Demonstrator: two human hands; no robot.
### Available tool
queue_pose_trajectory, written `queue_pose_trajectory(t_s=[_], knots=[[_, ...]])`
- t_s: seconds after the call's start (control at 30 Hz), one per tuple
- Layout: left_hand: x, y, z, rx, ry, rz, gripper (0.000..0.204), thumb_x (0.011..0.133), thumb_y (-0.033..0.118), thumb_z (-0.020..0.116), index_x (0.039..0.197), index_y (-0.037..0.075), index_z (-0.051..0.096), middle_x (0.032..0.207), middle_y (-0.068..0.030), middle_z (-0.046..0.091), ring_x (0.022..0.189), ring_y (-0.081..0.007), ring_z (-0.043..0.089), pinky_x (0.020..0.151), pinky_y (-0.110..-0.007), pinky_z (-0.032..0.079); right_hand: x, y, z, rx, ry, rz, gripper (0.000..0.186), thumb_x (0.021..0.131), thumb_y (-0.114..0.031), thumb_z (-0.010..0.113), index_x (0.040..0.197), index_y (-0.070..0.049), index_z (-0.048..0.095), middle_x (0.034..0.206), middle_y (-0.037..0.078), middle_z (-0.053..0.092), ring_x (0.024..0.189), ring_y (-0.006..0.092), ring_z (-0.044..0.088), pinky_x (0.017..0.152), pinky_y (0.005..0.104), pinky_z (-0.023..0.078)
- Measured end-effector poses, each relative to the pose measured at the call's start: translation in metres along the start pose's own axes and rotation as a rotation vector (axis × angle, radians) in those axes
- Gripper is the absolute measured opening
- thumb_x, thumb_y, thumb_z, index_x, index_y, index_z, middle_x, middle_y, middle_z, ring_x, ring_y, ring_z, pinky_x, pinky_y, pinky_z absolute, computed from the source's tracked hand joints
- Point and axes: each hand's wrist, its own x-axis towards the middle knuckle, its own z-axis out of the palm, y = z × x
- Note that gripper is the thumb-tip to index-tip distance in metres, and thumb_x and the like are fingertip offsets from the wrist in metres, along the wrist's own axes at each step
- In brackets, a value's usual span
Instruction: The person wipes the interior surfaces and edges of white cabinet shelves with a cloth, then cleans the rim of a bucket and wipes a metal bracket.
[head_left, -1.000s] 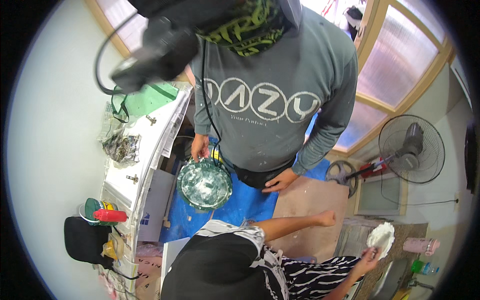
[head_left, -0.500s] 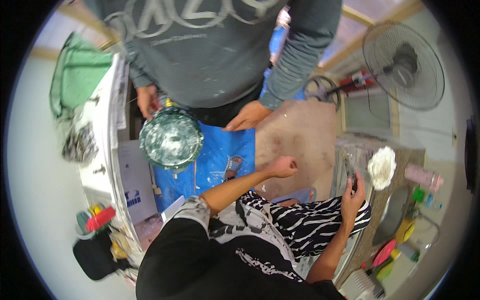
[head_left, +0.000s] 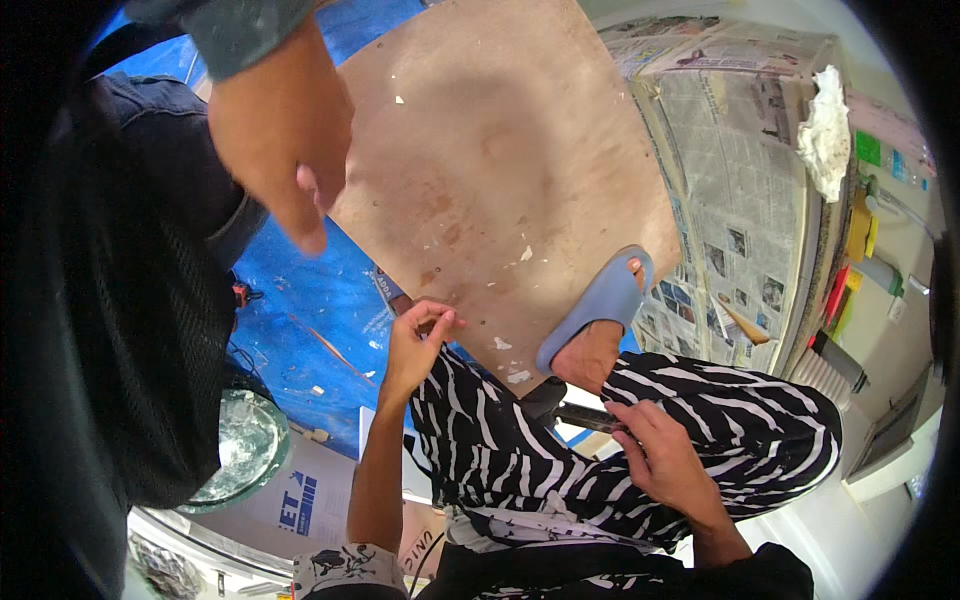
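Observation:
My right hand (head_left: 665,455) is closed around a dark, narrow tool (head_left: 587,417), which points left across the gap between my knees; its exact kind cannot be made out. In front of my left knee, my left hand (head_left: 415,345) has its fingers curled in toward the thumb, with nothing visible in them. A co-worker stands close at the left, a bare hand (head_left: 280,140) hanging over the floor, blurred and apart from mine. Beyond the co-worker's dark clothing, part of a round green tub (head_left: 245,445) smeared with white shows.
A brown board (head_left: 490,170) with white flakes covers the floor ahead, beside blue sheeting (head_left: 290,290). My foot in a blue slide sandal (head_left: 600,310) rests on the board. Newspaper (head_left: 740,140) wraps the cabinet at right, with a white lump (head_left: 825,135) on the counter.
My view has swung downward and to the right. The co-worker has come closer on my left. My right hand with the tool has moved from beside the counter to between my knees.

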Motion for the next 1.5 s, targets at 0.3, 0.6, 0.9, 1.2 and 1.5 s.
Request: queue_pose_trajectory(t_s=[0.3, 0.6, 0.9, 1.2, 1.5], knots=[[0.014, 0.018, -0.012, 0.078, -0.144, -0.109, 0.015, 0.096, 0.014, 0.06, 0.095, -0.001, 0.062, 0.087, -0.0106, 0.072, 0.07, -0.011, 0.063, 0.066, -0.024, 0.051, 0.016, -0.031, -0.003, 0.063, -0.007, -0.024, 0.038, 0.084, -0.001, 0.065, 0.121, 0.0, 0.057, 0.085, 0.014, 0.053, 0.076, 0.0318, 0.056, 0.066, 0.0404, 0.047], [0.026, 0.026, -0.015, 0.129, -0.191, -0.143, 0.018, 0.097, 0.014, 0.058, 0.099, -0.003, 0.064, 0.087, -0.0129, 0.072, 0.067, -0.0128, 0.065, 0.064, -0.025, 0.052, 0.015, -0.045, -0.009, 0.151, -0.118, -0.035, 0.04, 0.084, -0.004, 0.066, 0.122, 0.0, 0.057, 0.087, 0.014, 0.056, 0.076, 0.0305, 0.057, 0.066, 0.0398, 0.048], [0.027, 0.033, -0.01, 0.158, -0.197, -0.032, 0.018, 0.096, 0.014, 0.06, 0.096, -0.003, 0.065, 0.085, -0.011, 0.071, 0.069, -0.0147, 0.066, 0.064, -0.027, 0.054, -0.006, -0.047, -0.007, 0.194, 0.011, -0.057, 0.042, 0.084, -0.004, 0.065, 0.125, 0.0, 0.056, 0.085, 0.014, 0.055, 0.077, 0.0316, 0.057, 0.068, 0.0405, 0.047], [-0.015, 0.19, 0.073, 0.36, -0.347, -0.039, 0.025, 0.088, 0.013, 0.066, 0.112, 0.006, 0.064, 0.088, -0.0006, 0.063, 0.08, -0.0086, 0.056, 0.068, -0.025, 0.046, -0.039, -0.042, -0.018, 0.314, 0.604, -0.537, 0.053, 0.076, -0.001, 0.06, 0.128, 0.001, 0.052, 0.089, 0.011, 0.052, 0.078, 0.0267, 0.058, 0.069, 0.0379, 0.05], [-0.267, 0.338, 0.39, 1.268, -1.915, 0.418, 0.057, 0.076, 0.002, 0.053, 0.133, 0.006, 0.057, 0.058, -0.003, 0.044, 0.049, -0.0109, 0.039, 0.049, -0.031, 0.033, -0.195, -0.144, -0.02, 0.935, 1.288, -1.086, 0.033, 0.092, -0.012, 0.06, 0.122, -0.001, 0.051, 0.094, 0.016, 0.048, 0.081, 0.0332, 0.056, 0.069, 0.0413, 0.047]])
